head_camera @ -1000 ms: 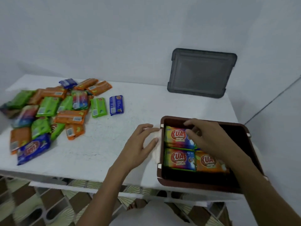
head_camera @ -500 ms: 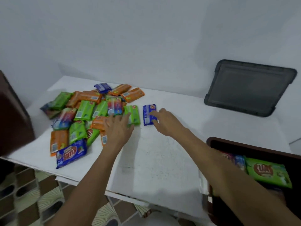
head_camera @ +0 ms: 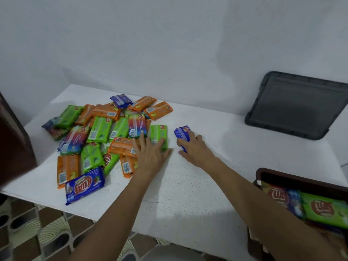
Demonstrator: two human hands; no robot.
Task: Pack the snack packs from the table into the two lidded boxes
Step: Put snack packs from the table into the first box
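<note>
Several snack packs [head_camera: 98, 136] in green, orange, blue and rainbow wrappers lie heaped on the left of the white table [head_camera: 188, 185]. My left hand [head_camera: 150, 153] lies flat with spread fingers over a green pack [head_camera: 159, 133] and an orange pack [head_camera: 122, 146] at the heap's right edge. My right hand [head_camera: 194, 147] curls its fingers round a small blue pack [head_camera: 181, 132] lying apart to the right. A brown box [head_camera: 282, 178] at the lower right holds several packs, among them a green one [head_camera: 323, 209].
A dark grey lid [head_camera: 295, 104] leans against the wall at the back right. A dark brown object [head_camera: 15, 147] stands at the left edge of the view. Patterned floor tiles [head_camera: 37, 232] show below the table's front edge.
A second ago both hands were at the brown box. They have reached left to the heap; my left hand now covers the green pack and my right hand has closed on the blue one.
</note>
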